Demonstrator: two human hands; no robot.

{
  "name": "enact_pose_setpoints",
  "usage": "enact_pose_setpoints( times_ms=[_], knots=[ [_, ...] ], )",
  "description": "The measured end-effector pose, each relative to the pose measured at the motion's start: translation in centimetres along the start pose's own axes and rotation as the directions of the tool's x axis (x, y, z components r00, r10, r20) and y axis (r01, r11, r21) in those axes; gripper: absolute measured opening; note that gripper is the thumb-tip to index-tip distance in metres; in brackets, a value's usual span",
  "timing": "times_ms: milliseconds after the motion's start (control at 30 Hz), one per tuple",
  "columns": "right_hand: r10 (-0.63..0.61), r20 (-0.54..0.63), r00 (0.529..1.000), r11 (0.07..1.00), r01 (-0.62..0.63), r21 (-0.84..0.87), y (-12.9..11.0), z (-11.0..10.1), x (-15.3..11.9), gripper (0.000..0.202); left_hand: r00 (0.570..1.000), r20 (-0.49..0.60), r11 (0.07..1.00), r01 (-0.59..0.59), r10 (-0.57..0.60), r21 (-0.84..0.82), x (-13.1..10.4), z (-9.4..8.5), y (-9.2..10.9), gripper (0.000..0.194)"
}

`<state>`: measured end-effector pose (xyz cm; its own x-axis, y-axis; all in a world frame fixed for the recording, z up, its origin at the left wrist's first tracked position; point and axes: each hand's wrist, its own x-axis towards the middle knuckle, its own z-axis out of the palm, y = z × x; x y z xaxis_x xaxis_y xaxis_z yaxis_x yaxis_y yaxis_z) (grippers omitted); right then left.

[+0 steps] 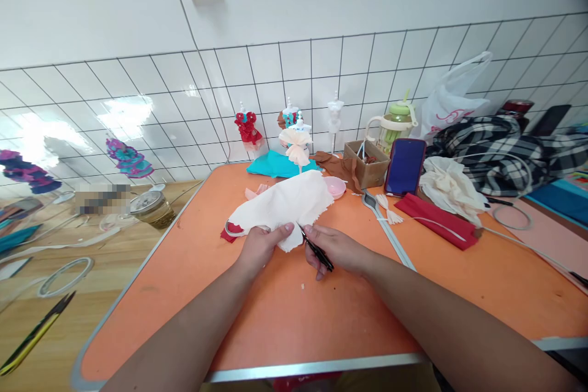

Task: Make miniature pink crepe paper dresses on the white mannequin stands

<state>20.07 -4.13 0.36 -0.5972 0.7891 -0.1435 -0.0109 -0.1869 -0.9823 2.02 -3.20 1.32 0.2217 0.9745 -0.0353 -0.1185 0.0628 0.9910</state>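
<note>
A white crepe paper piece (280,199) with a wavy edge is held up off the orange table (220,312). My left hand (263,245) pinches its near edge, thumb on top. My right hand (337,250) is closed around black scissors (318,254), whose tip meets the paper's near edge just right of my left thumb. The blades are mostly hidden, so how far apart they are cannot be made out. Under the paper's left end show a roll of tape (229,230) and a red scrap (226,236).
Small dress forms, one in a red dress (248,130) and one in a cream dress (297,144), stand at the back. A pink bowl (335,188), cardboard box (366,165), phone (405,166) and red folded paper (436,220) lie rightward. A wooden table (114,269) adjoins at left.
</note>
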Motion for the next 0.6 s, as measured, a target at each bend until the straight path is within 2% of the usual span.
enact_pose_setpoints(
  times_ms=[133,367,533,600],
  knots=[
    [-0.002,-0.024,1.0,1.0,0.001,-0.023,0.0,0.0,0.0,0.051,0.998,-0.055,0.996,0.006,-0.001,0.084,-0.1,0.0,-0.4,0.029],
    [-0.031,-0.099,0.995,0.994,0.02,-0.104,0.2,0.7,0.1,0.051,0.982,-0.185,0.96,0.015,0.038,0.279,-0.7,0.9,0.7,0.023],
    [-0.105,-0.184,0.977,0.989,0.082,-0.127,0.6,1.2,0.3,0.048,0.945,-0.326,0.928,0.124,-0.003,0.351,-0.9,0.8,0.7,0.03],
    [-0.132,-0.195,0.972,0.988,0.113,-0.102,0.3,0.9,0.2,0.047,0.937,-0.35,0.931,0.124,0.004,0.344,-0.8,0.6,0.6,0.032]
  ],
)
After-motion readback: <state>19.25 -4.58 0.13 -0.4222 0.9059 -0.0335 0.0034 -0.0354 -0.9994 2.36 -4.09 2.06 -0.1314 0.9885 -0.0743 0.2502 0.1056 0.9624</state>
